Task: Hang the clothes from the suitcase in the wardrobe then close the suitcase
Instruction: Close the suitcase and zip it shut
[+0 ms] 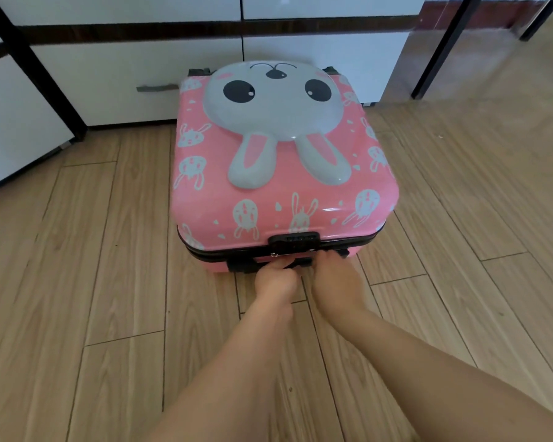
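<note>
The pink rabbit suitcase (pixel 281 173) lies flat on the wood floor (pixel 109 282) with its lid down, just in front of the white wardrobe drawers (pixel 134 74). Below its black combination lock (pixel 294 242), the left hand (pixel 276 282) curls on the dark handle (pixel 296 264); the right hand (pixel 336 277) touches the same edge, grip unclear. No clothes show, so whether this is the start or the final closing cannot be told.
</note>
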Motion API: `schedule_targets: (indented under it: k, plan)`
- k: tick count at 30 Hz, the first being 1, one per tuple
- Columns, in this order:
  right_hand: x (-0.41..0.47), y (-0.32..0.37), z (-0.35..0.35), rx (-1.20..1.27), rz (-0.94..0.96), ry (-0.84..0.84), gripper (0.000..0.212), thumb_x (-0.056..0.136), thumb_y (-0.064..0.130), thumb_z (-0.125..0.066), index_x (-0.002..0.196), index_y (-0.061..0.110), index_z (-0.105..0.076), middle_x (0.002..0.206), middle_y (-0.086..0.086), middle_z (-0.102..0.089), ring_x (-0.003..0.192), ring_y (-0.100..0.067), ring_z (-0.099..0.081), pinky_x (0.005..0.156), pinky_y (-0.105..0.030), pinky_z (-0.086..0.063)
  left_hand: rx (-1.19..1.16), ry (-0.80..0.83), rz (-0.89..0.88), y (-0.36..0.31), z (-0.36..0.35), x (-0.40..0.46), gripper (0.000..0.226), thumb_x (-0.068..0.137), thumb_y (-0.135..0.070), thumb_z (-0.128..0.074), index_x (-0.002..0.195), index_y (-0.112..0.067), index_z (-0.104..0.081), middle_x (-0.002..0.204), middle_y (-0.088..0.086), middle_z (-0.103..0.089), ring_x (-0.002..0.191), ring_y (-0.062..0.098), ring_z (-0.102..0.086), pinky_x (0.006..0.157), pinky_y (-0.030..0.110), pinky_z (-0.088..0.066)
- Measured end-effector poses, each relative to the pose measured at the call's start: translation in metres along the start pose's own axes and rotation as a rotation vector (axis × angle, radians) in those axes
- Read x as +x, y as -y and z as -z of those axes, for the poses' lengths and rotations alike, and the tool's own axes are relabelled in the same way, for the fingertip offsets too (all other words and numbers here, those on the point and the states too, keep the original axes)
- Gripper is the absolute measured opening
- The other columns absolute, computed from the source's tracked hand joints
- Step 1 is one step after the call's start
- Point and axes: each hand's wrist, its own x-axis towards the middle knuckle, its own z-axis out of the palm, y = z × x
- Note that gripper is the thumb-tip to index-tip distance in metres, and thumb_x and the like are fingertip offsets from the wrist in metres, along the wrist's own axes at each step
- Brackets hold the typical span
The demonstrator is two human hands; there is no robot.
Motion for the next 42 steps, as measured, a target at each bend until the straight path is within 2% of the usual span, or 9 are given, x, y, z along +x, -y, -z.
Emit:
schedule_targets:
  k: [4,9,13,16,21,27,34,38,42]
  plan:
    - [0.004,0.023,-0.015,-0.024,0.046,0.048,0.022,0.091,0.005,-0.042,0.108,0.005,-0.055,0.112,-0.014,-0.056,0.099,-0.032,-0.056,0.067,-0.034,-0.036,0.307,0.061,-0.103,-0.012,0.011,-0.005,0.036,0.086,0.005,-0.050,0.113,-0.013,-0.065,0.116,0.012,-0.066,0.100,0.026,-0.061,0.089,0.029,-0.047]
    - [0.006,-0.002,-0.019,-0.175,0.210,-0.291,0.008,0.071,0.005,-0.066,0.065,0.008,-0.061,0.068,-0.011,-0.058,0.066,-0.033,-0.056,0.052,-0.033,-0.037,0.972,-0.270,-0.450,-0.011,0.037,-0.013,0.047,0.085,-0.001,-0.047,0.124,-0.022,-0.059,0.124,0.009,-0.048,0.104,0.030,-0.055,0.081,0.027,-0.041]
    - [0.005,-0.003,-0.028,-0.153,0.217,-0.262,0.018,0.078,0.020,-0.053,0.067,0.014,-0.066,0.065,-0.001,-0.061,0.069,-0.028,-0.059,0.058,-0.031,-0.042,1.215,-0.422,-0.645,-0.002,0.040,-0.008,0.014,0.079,-0.011,-0.061,0.091,-0.013,-0.068,0.099,0.010,-0.052,0.092,0.033,-0.051,0.076,0.036,-0.042]
    - [0.007,-0.010,-0.026,-0.151,0.281,-0.150,0.013,0.066,0.016,-0.074,0.076,0.014,-0.066,0.069,-0.001,-0.063,0.070,-0.027,-0.061,0.058,-0.030,-0.044,1.495,-0.489,-0.823,0.004,0.042,-0.006,0.016,0.052,-0.001,-0.073,0.062,-0.010,-0.066,0.076,0.011,-0.051,0.078,0.028,-0.039,0.070,0.037,-0.030]
    - [0.013,-0.008,-0.022,-0.261,0.263,-0.024,0.042,0.048,0.009,-0.083,0.080,0.010,-0.056,0.071,-0.006,-0.061,0.069,-0.029,-0.059,0.057,-0.033,-0.039,1.515,-0.500,-1.043,0.005,0.049,-0.009,0.029,0.067,-0.004,-0.037,0.065,-0.011,-0.065,0.070,0.010,-0.047,0.075,0.026,-0.034,0.065,0.037,-0.026]
    - [0.003,-0.003,0.029,-0.072,0.390,-0.212,0.046,0.053,0.002,-0.080,0.074,0.017,-0.043,0.063,0.001,-0.052,0.059,-0.024,-0.048,0.058,-0.034,-0.017,1.425,-0.599,-1.281,-0.039,0.052,-0.029,0.012,0.061,0.000,-0.060,0.066,-0.010,-0.055,0.072,0.010,-0.044,0.074,0.026,-0.034,0.066,0.038,-0.029]
    - [0.013,0.039,0.143,0.323,0.402,-0.259,0.040,0.075,0.045,-0.071,0.095,0.024,-0.043,0.084,0.021,-0.044,0.090,0.016,-0.031,0.076,-0.025,-0.026,1.248,-0.454,-1.481,-0.143,0.048,-0.069,0.026,0.070,-0.039,-0.064,0.070,-0.015,-0.054,0.077,0.001,-0.052,0.077,0.024,-0.044,0.068,0.033,-0.025]
    - [0.025,0.066,0.193,0.461,0.257,-0.349,0.041,0.074,0.065,-0.052,0.088,0.026,-0.049,0.075,0.014,-0.056,0.085,-0.006,-0.045,0.078,-0.033,-0.040,1.222,-0.378,-1.478,-0.198,0.039,-0.099,0.035,0.063,-0.056,-0.065,0.069,-0.023,-0.057,0.071,-0.009,-0.052,0.074,0.020,-0.049,0.070,0.029,-0.026]
    - [0.027,0.086,0.251,0.431,0.237,-0.299,0.032,0.079,0.055,-0.061,0.073,0.023,-0.058,0.063,0.010,-0.057,0.071,-0.013,-0.055,0.064,-0.028,-0.040,1.210,-0.275,-1.440,-0.246,0.038,-0.133,0.037,0.059,-0.062,-0.070,0.071,-0.031,-0.056,0.073,-0.018,-0.050,0.079,0.011,-0.045,0.073,0.026,-0.025]
